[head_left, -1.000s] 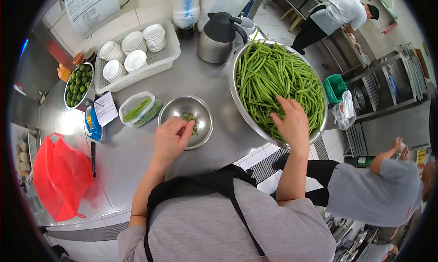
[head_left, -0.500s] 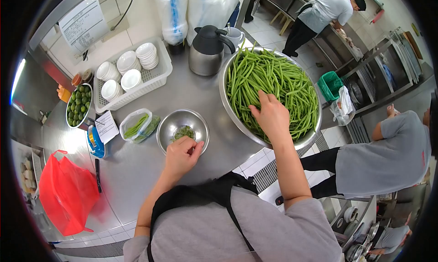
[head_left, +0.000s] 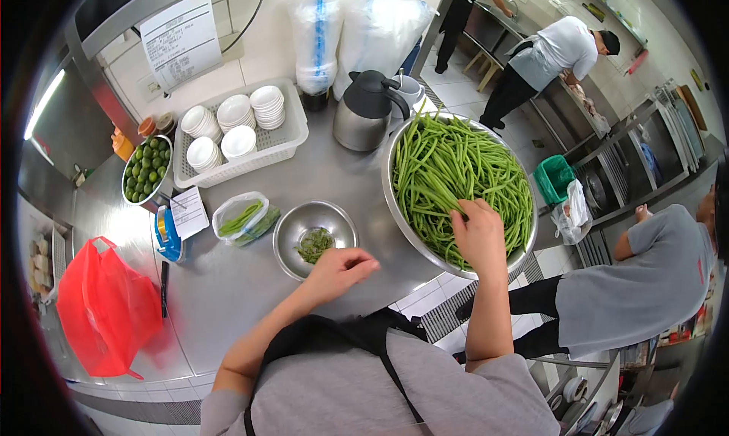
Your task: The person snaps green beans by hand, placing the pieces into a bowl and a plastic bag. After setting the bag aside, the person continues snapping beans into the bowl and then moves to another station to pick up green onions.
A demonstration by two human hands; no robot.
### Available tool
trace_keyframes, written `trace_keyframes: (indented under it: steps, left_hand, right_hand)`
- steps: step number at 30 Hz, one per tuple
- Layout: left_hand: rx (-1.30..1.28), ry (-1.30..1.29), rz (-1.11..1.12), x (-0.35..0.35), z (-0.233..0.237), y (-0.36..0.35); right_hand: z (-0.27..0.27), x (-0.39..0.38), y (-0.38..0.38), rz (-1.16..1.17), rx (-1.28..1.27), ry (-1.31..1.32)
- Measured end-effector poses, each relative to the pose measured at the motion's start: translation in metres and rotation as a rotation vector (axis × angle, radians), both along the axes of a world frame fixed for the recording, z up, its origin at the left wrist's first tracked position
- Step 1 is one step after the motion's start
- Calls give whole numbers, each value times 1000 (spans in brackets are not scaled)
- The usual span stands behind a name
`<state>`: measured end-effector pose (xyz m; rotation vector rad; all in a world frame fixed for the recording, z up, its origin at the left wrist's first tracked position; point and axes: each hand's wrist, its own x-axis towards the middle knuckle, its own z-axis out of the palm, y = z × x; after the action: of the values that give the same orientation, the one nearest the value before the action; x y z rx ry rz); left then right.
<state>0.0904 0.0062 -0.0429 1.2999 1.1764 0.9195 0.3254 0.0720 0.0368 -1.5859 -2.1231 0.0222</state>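
Note:
A large steel bowl [head_left: 389,195] is heaped with long green beans [head_left: 463,166]. On the pile's near side, my right hand [head_left: 480,235] has its thumb and fingers closed on green beans; how many it grips is hidden. My left hand [head_left: 338,275] hovers just right of a small steel bowl [head_left: 285,263], over the table's front part. Its fingers are loosely bent, the thumb stands apart, and nothing shows in them. Small green trimmings [head_left: 314,246] lie in the bottom of the small bowl.
A plastic bag of greens [head_left: 244,218], limes [head_left: 148,170], a white basket [head_left: 250,157] of small dishes and a steel jug [head_left: 363,125] stand around. A red bag [head_left: 106,311] and a black-handled tool [head_left: 165,288] lie left. Co-workers [head_left: 638,280] stand to the right.
My left hand has moved right, out of the small bowl, and its fingers have loosened. My right hand has shifted lower on the bean pile and closed. The view has swung slightly.

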Motion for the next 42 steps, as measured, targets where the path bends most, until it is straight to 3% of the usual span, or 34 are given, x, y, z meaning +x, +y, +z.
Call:
trace_keyframes:
  steps: [2,4,7,10,12,16,18,20,22,26,29,31,34,38,42]
  left_hand:
    - [-164,-305,-290,19,18,15]
    - [-420,-593,-310,45,33,35]
    - [-541,-770,-321,87,42,67]
    - [-533,-895,-192,119,33,88]
    - [-474,-959,19,130,24,96]
    - [-511,-974,-11,126,24,97]
    - [-529,-929,-59,116,36,95]
    - [-513,-872,-153,108,48,90]
    - [-518,-844,-194,96,43,91]
    - [-486,-692,-125,73,38,92]
    - [-444,-505,-263,68,33,98]
    - [-462,-461,-293,63,39,96]
    - [-481,-451,-299,56,47,90]
    - [-505,-535,-269,44,38,82]
    - [-521,-668,-199,35,30,77]
  right_hand:
    - [5,3,-8,22,-16,97]
    - [8,4,-16,-46,-16,184]
    - [-13,4,-22,-30,94,173]
    - [-35,-5,-34,-42,176,167]
    - [-45,-6,-39,-44,156,169]
    - [-34,-5,-45,32,192,180]
    - [-18,4,-49,112,51,525]
    - [-5,10,-45,108,64,645]
    - [-5,15,-31,-28,141,614]
    - [-16,2,-1,-15,149,664]
    - [-16,-8,18,-10,48,683]
    - [-5,-13,20,-13,-376,977]
    - [-16,0,30,45,-215,949]
    - [-12,9,27,30,-134,1175]
    - [-9,18,29,6,80,1242]
